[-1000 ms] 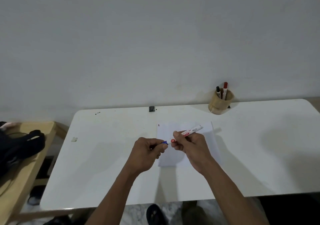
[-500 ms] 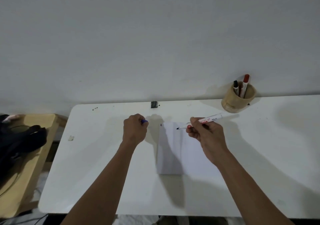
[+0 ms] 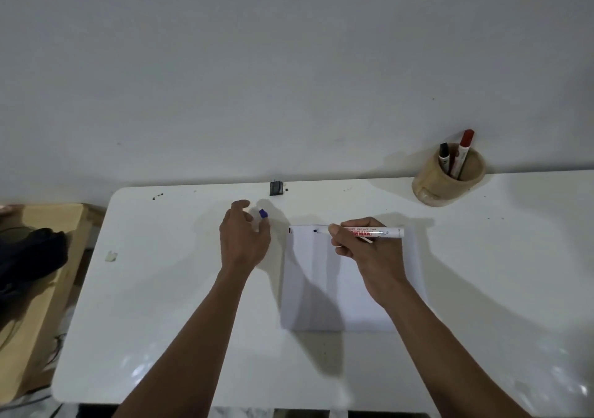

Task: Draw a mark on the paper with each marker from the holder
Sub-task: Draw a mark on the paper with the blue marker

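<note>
Your right hand (image 3: 366, 250) is closed around the white marker (image 3: 374, 232), pinching the barrel between thumb and fingers so that it lies almost level, its uncapped dark tip pointing left and its rear end sticking out to the right of your knuckles. The tip sits over the top edge of the paper (image 3: 321, 282), near that sheet's upper left corner; whether it is actually touching the sheet is hard to judge from this angle. The paper lies flat on the white table (image 3: 160, 305), under and just in front of your right wrist, with two small dark ticks at its top left corner. Your left hand (image 3: 244, 240) is to the left of the sheet, off the paper, with the fingers loosely curled and the blue cap (image 3: 263, 213) pinched at the fingertips, held just above the table surface. The holder (image 3: 448, 178), a round tan cup, stands at the far right of the table against the wall, well apart from both hands, with a black-capped marker (image 3: 444, 157) and a red-capped marker (image 3: 462, 152) leaning upright inside it. A small dark clip (image 3: 276, 188) sits at the table's far edge, beyond your left hand.
</note>
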`<action>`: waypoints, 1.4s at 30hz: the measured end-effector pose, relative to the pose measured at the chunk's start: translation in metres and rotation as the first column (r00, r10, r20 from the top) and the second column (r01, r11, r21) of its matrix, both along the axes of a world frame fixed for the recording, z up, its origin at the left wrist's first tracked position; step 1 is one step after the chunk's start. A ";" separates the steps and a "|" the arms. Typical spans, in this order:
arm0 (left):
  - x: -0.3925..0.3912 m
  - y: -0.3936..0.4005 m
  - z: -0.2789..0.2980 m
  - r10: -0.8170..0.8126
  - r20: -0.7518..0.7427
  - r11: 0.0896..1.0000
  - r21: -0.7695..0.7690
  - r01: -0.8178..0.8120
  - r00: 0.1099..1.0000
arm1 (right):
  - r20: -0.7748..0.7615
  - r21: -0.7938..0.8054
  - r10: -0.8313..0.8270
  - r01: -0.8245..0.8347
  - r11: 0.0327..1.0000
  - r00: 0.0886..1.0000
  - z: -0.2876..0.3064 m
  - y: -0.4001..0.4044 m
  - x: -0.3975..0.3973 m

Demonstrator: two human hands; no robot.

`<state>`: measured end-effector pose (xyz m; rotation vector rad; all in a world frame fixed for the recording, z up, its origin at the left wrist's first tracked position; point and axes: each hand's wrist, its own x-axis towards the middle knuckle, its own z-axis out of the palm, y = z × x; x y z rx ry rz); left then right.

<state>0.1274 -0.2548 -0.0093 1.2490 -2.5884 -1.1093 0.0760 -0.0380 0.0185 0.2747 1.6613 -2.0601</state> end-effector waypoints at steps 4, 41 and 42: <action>0.041 0.025 -0.011 -0.271 -0.078 0.937 -0.250 0.245 0.959 | -0.036 0.003 0.037 -0.037 0.999 0.999 -0.005 -0.011 -0.003; 0.066 0.024 -0.060 -0.553 0.053 0.703 -0.505 0.500 0.832 | -0.407 0.474 0.327 -0.110 0.874 0.853 -0.074 -0.055 -0.017; 0.066 0.024 -0.060 -0.553 0.050 0.703 -0.507 0.498 0.832 | -0.406 0.480 0.337 -0.115 0.870 0.850 -0.073 -0.055 -0.017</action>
